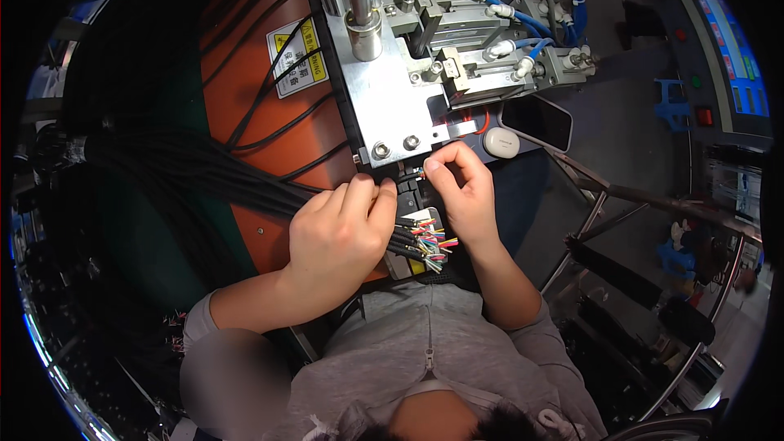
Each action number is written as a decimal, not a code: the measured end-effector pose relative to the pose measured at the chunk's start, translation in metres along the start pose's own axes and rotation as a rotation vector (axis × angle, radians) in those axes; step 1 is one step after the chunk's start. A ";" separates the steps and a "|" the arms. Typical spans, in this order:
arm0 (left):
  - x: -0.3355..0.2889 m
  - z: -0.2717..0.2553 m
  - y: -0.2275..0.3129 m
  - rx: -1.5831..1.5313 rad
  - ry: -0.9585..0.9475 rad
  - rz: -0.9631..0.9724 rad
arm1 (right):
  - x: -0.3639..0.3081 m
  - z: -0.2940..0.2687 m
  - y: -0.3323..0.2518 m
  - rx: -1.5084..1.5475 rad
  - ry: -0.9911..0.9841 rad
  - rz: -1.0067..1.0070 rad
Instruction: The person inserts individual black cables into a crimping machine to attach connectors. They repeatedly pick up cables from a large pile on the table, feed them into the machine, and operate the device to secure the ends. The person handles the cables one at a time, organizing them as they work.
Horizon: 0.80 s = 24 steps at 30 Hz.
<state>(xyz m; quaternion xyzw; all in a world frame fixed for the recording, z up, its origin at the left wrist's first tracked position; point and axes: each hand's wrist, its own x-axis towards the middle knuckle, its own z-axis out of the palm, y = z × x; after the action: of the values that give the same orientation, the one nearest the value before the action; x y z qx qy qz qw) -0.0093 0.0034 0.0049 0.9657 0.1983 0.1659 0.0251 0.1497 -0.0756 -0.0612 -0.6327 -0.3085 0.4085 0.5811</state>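
At the front edge of a metal machine fixture (384, 98), my left hand (339, 224) closes over black cables, its thumb and fingertips pinching one black cable (407, 177). My right hand (467, 192) pinches with thumb and index finger at that cable's end, where small coloured wires show; the exact grip is partly hidden. Below my left fingers, several other cable ends fan out with stripped coloured wires (429, 243). They lie over a light-coloured block with a yellow label. From the left, a thick bundle of black cables (196, 165) runs in beneath my left hand.
Pneumatic cylinders (482, 65) with blue hoses stand behind the fixture. A phone (535, 122) and a round white case (501, 142) lie right of it. An orange panel (237, 106) bears a warning label (296, 57). A screen (735, 57) stands far right, beyond a metal rack (604, 188).
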 end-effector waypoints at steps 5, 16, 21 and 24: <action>-0.001 0.001 -0.003 -0.047 0.009 -0.035 | 0.008 -0.011 -0.024 -0.221 -0.244 -0.706; 0.002 -0.001 -0.008 -0.340 0.477 0.257 | -0.009 -0.018 -0.030 -0.157 -0.112 -0.672; 0.008 -0.004 -0.018 -0.334 0.412 0.264 | -0.009 -0.015 -0.040 -0.187 -0.075 -0.607; 0.006 -0.001 -0.016 -0.414 0.529 0.219 | -0.009 -0.011 -0.042 -0.112 -0.086 -0.653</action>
<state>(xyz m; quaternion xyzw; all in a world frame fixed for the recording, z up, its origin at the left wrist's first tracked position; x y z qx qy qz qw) -0.0108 0.0206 0.0055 0.8792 0.0553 0.4488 0.1503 0.1582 -0.0832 -0.0184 -0.5137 -0.5411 0.2095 0.6320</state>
